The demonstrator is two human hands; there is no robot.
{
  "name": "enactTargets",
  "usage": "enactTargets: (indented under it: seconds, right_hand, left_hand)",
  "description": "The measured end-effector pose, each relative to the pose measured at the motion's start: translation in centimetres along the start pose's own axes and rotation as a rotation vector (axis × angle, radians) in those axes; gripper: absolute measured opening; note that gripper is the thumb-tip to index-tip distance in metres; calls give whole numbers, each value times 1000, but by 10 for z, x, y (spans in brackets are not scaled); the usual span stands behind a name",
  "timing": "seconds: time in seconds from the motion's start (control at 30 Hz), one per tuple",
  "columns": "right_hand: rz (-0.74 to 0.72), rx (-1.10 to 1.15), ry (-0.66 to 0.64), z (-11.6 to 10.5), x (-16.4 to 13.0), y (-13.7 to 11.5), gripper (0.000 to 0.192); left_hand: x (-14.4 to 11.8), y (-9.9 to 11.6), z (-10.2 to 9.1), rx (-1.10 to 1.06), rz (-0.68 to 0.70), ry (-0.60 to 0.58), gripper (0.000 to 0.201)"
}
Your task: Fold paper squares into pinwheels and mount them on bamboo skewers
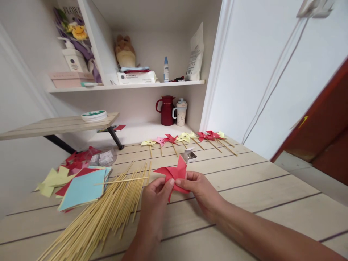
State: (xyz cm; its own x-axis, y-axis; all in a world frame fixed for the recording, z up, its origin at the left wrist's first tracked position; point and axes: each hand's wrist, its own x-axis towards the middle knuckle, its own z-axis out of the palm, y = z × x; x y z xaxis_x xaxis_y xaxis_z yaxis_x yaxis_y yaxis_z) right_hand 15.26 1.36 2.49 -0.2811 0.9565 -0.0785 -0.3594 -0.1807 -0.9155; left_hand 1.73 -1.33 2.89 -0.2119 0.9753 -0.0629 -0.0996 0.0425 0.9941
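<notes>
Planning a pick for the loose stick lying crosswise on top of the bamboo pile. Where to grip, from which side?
Probably its right end, from above. The loose stick lies nearly level across the bamboo pile, and that end juts past the pile toward the left hand, over bare table.

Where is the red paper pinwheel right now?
Head view, centre: the red paper pinwheel is held between both hands, left hand and right hand, above the table, right of the bamboo sticks.
</notes>
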Motion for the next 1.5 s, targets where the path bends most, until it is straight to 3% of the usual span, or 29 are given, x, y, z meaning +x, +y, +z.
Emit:
enactTargets:
  seconds: [0.2,0.57,1.07,1.33,1.5]
  right_hand:
    - [8,-2,-7,0,-1,0,25]
    - [29,-56,-5,2,-4,6,30]
    - [8,-59,-44,3,-5,3,33]
    - [-15,-36,-33,2,-1,0,28]
    - [-55,-33,-16,-1,1,-3,28]
  left_hand:
    - [-2,7,-2,-52,-11,-54,30]
    - [-1,-5,-5,43,-65,44,31]
    - [-2,-1,-5,1,-74,19,30]
    - [-4,3,-6,-107,-8,-165,38]
    - [0,5,-8,-108,-6,-165,33]
